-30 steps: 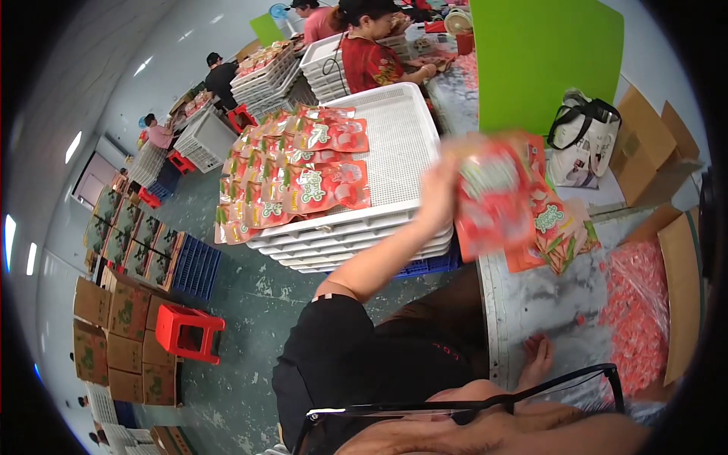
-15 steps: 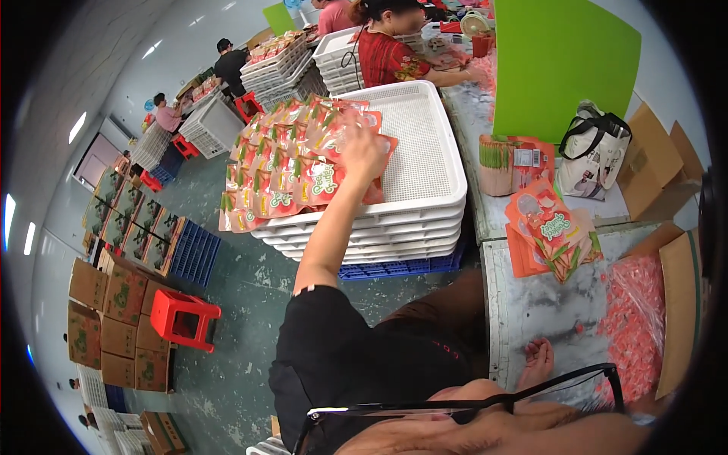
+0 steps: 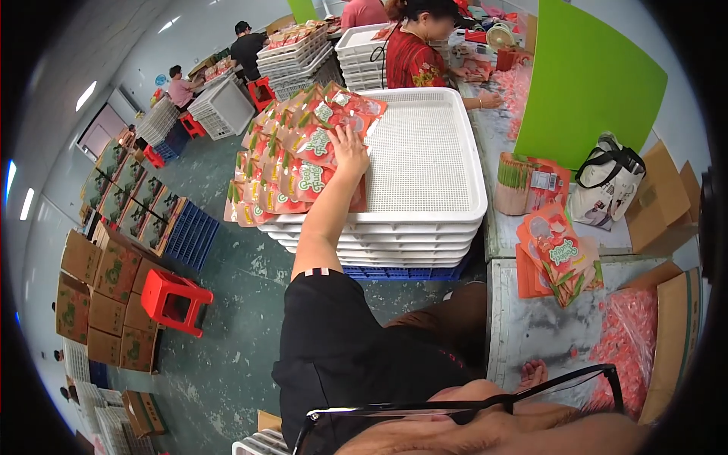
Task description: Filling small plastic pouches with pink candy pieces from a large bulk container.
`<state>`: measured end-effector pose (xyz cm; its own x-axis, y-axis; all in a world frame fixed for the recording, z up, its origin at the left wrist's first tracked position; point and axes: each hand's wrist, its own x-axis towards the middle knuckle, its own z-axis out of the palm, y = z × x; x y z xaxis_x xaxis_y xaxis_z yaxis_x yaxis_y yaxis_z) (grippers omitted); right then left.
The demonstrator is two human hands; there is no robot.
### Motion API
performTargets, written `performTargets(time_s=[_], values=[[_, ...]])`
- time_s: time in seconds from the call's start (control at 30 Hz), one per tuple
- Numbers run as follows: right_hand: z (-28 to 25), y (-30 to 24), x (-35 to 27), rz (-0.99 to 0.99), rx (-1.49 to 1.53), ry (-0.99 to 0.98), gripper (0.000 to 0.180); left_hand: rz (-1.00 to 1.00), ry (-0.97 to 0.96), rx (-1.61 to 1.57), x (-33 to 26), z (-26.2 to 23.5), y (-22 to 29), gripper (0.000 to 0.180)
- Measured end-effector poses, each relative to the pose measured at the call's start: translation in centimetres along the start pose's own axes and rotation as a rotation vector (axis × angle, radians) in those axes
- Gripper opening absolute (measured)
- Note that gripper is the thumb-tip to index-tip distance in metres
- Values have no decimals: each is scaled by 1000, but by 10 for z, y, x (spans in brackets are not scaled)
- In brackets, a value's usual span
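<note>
My left hand [image 3: 349, 154] lies on red-and-tan printed pouches [image 3: 307, 144], its fingers spread over the ones nearest the bare mesh. These pouches overlap in rows across the left part of a white mesh tray [image 3: 428, 155], some hanging over its left edge. It is the top tray of a stack. My right hand [image 3: 534, 374] shows only in part above the grey worktable [image 3: 531, 334], fingers loosely curled and apart, with nothing visible in them. Black glasses frames hide the rest of it. Forward of that hand, a few similar pouches [image 3: 560, 254] lie fanned on the table.
Standing pouches [image 3: 523, 182], a tote bag [image 3: 607, 182] and an open carton [image 3: 663, 201] are on the right-hand table. Small pink-red packets [image 3: 626, 334] fill the near right. A green panel [image 3: 591, 83] stands upright beyond. A red stool [image 3: 176, 299] is on the left floor. Co-workers sit farther off.
My left hand has moved left across the tray, and the pouches beneath it have shifted left, baring more mesh. The whole view has turned slightly. My right hand shows less than before.
</note>
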<state>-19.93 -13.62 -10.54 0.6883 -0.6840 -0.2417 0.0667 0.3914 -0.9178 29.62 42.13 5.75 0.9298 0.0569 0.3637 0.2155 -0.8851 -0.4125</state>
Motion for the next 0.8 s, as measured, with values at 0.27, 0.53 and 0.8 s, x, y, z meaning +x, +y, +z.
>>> performTargets(time_s=[0.27,0.53,0.8], values=[[-16,18,13,31,17,-20,24,-45,-153,165,7,-4,-17,64],[171,-71,16,-649,-893,-310,27,45,-181,274,58,-50,44,51],[443,-81,-1,-1276,-882,-873,37,-23,55,-129,97,53,12,55]])
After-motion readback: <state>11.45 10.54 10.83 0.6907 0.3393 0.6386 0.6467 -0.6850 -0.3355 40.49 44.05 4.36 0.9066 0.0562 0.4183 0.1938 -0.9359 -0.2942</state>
